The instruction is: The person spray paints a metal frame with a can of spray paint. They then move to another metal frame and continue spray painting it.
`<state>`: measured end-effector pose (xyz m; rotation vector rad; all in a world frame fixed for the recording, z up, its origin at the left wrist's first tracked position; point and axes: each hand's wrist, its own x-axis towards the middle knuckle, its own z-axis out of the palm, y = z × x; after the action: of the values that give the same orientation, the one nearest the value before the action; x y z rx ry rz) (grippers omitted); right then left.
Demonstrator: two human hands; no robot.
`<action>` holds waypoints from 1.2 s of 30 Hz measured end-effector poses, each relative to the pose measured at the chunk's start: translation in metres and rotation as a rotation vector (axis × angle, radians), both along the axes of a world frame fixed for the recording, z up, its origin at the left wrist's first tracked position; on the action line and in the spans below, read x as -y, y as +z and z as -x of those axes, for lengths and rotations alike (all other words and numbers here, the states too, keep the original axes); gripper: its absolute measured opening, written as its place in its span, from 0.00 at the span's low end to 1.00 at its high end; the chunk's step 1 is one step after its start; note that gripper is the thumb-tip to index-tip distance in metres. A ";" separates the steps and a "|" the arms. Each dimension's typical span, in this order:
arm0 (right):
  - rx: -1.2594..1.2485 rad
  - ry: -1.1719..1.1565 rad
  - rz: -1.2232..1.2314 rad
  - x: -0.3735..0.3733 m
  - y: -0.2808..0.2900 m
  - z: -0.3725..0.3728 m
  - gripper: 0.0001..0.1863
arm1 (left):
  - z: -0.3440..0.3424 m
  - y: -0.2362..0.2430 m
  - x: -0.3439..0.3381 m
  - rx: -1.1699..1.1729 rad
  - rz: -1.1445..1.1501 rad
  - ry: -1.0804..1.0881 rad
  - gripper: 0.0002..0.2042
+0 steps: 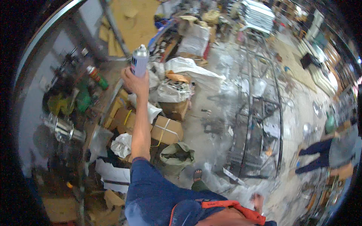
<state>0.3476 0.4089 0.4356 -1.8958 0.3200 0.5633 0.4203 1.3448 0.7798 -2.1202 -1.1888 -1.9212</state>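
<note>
My left arm stretches out over the cluttered left side, and my left hand (135,82) is wrapped round the lower part of a pale lilac spray can (141,62). The can is upright, with a light-coloured top and nozzle. To its left, a red and green spray can (97,77) leans among the goods on a bench. Low on the right, beside my body and away from any object, hangs my right hand (257,202). It is small and smeared, so its fingers cannot be made out.
Cardboard boxes (167,130), white sacks (196,71) and an open green sack (177,153) crowd the floor below my left arm. A long black metal frame (281,124) lies to the right. Another person (332,150) is at the far right.
</note>
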 end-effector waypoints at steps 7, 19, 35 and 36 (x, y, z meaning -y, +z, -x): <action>0.401 0.325 -0.217 -0.205 0.218 -0.118 0.46 | -0.017 -0.087 0.355 -0.102 0.799 -1.148 0.50; 0.399 -0.363 -0.404 0.175 0.144 -0.013 0.40 | 0.111 -0.195 0.927 -0.776 1.816 -1.902 0.34; 0.742 -1.121 -0.916 0.528 0.179 0.031 0.33 | 0.049 -0.169 1.298 -1.197 1.790 -2.293 0.37; 0.709 -1.141 -0.921 0.547 0.172 0.022 0.34 | 0.036 -0.171 1.317 -1.269 1.722 -2.346 0.36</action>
<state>0.3258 -0.1378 0.6077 -0.6964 0.4836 -0.6488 0.3840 0.0279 0.6086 1.1948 -0.4146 -1.0702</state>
